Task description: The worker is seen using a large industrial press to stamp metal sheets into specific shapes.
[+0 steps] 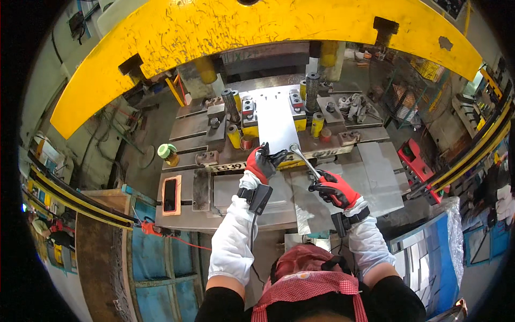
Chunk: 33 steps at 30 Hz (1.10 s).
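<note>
A pale, flat metal sheet (277,121) lies on the die in the press, its near end toward me. My left hand (263,163), in a red and black glove, is at the sheet's near left corner. Its fingers are apart, with one fingertip close to the sheet's edge. My right hand (335,189), gloved the same way, is closed around the grip of a metal rod tool (306,159). The rod slants up and left, and its round head rests at the sheet's near right corner. Whether the head touches the sheet cannot be made out.
The yellow press beam (257,27) arches above the die. Dark guide posts (312,91) and yellow cylinders flank the sheet. Flat plates (343,188) cover the near bed. A phone (170,195), a green-capped bottle (167,154), a grey rag (354,107) and a red control box (421,166) sit around.
</note>
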Available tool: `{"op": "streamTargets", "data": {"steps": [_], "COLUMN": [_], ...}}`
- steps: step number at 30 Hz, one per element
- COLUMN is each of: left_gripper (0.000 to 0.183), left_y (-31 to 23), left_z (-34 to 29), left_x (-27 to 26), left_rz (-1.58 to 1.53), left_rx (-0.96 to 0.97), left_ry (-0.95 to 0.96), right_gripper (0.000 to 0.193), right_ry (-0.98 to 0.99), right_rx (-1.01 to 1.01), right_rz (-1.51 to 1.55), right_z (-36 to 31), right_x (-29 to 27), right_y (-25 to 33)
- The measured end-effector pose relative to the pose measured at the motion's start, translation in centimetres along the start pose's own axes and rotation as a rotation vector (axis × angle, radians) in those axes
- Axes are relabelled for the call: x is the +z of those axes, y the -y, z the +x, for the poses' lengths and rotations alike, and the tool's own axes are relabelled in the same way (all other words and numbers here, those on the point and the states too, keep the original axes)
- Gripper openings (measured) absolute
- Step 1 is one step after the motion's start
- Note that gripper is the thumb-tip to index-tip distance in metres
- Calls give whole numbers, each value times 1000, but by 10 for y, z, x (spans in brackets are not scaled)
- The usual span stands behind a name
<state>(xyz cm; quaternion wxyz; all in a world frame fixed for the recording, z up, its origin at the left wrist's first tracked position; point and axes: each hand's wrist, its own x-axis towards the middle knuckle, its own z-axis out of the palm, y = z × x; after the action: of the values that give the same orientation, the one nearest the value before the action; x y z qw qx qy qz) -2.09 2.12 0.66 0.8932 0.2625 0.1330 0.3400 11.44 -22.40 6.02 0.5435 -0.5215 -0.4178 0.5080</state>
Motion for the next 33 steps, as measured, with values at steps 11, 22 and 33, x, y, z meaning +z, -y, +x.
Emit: {"op": "streamTargets", "data": {"steps": [11,22,33], "left_gripper": [25,37,22], "left_y": [-2,-6,-7], "left_z": [-12,0,-11], "left_x": [16,-9,16], "left_rz": [-121,-180,204], "left_rx": [-36,-170,68], "left_ry": [72,236,160], "right_gripper": [29,26,21], "right_ry": [125,108,89], "right_rx": [-239,-704,-186], "right_rz": [-170,-489,-277], "right_z": [4,4,1], "right_x": [-24,-15,-7], "right_y": [-37,-28,-8]}}
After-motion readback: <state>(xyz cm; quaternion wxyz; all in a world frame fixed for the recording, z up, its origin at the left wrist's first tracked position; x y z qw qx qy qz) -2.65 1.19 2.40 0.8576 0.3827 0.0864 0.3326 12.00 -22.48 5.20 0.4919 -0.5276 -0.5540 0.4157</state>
